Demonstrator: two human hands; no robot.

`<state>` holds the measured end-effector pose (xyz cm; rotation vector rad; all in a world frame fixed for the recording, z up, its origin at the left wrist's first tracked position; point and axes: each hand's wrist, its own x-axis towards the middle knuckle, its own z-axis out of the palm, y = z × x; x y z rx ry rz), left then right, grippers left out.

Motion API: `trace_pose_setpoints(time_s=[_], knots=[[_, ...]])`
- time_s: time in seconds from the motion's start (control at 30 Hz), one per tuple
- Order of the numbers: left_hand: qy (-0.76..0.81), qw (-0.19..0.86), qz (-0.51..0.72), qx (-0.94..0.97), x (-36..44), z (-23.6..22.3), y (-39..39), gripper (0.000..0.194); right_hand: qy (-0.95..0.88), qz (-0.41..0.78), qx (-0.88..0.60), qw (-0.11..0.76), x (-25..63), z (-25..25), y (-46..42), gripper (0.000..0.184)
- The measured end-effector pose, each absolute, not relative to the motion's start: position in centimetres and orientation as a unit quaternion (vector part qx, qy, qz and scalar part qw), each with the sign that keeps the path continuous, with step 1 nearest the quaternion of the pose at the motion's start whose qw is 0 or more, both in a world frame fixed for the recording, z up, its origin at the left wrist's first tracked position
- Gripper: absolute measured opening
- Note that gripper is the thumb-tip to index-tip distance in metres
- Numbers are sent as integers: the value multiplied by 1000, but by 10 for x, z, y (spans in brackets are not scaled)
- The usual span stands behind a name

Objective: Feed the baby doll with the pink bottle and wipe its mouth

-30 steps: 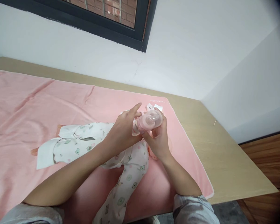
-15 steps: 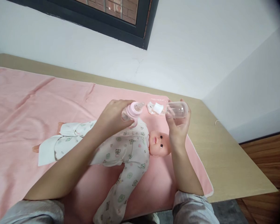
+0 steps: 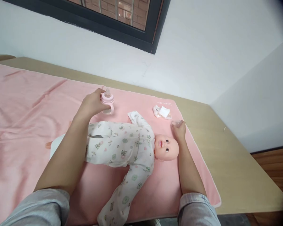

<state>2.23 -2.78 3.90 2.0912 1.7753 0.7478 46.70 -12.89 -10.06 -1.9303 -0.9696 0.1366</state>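
My left hand is closed round a pink-collared baby bottle with a clear nipple and a side handle. The bottle stands upright at the far side of the pink mat. My right hand grips a clear bottle cap low over the mat beyond the doll's head; the fingers hide part of it. Between my arms a baby doll lies on its back in white printed clothes, its head to the right. My left forearm covers part of its legs.
The pink mat spreads over a wooden table. A small clear packet with a white piece lies near the mat's far right corner. Behind the table rise a white wall and a dark-framed window.
My left hand has carried the bottle left and away from the doll, down to the mat. My right hand has lowered the clear cap toward the mat near the doll's head.
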Motion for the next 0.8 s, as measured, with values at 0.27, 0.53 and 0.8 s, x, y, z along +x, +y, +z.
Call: trace_pose_setpoints(time_s=[0.27, 0.53, 0.8], knots=[[610, 139, 164, 762, 1, 23, -20, 64, -409, 69, -812, 410, 473, -111, -129, 83], [617, 128, 171, 757, -2, 2, -1, 56, -413, 75, -802, 425, 475, -113, -128, 89], [614, 159, 224, 740, -9, -11, 5, 59, -419, 68, -784, 453, 477, -119, -126, 82]])
